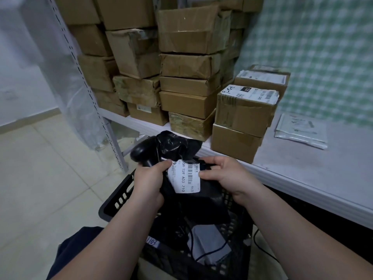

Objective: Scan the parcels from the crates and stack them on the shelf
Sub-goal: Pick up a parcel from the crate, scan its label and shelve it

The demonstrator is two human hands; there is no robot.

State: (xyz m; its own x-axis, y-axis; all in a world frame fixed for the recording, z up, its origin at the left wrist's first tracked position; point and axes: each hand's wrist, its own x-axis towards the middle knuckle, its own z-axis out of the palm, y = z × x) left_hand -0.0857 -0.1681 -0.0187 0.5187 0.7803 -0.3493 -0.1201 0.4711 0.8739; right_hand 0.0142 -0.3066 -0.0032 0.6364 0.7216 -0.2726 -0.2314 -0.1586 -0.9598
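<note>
Pale floor tiles fill the nine o'clock side, and a white shelf (302, 158) backed by green check runs from twelve to three o'clock. The black parcel (181, 146), a crumpled plastic mailer bag, is held just above the black crate (119, 199) at six o'clock, its white label (185, 176) facing up.

The left hand (149, 182) curls round the handle of the scanner (141, 150), with its thumb on the label's left edge. The right hand (228, 176) pinches the bag at the label's right edge.

The bag looks light, soft and floppy, and its film is probably slippery. It is best taken beside the label and pulled flat so the barcode does not wrinkle.

By count there is one parcel in hand and one grey parcel (207, 245) visible in the crate. There is also one crate, one scanner, and one white mailer (300, 132) at two o'clock. Well over a dozen cardboard boxes (187, 65) are stacked at twelve o'clock, and the rear ones are too hidden to number.
</note>
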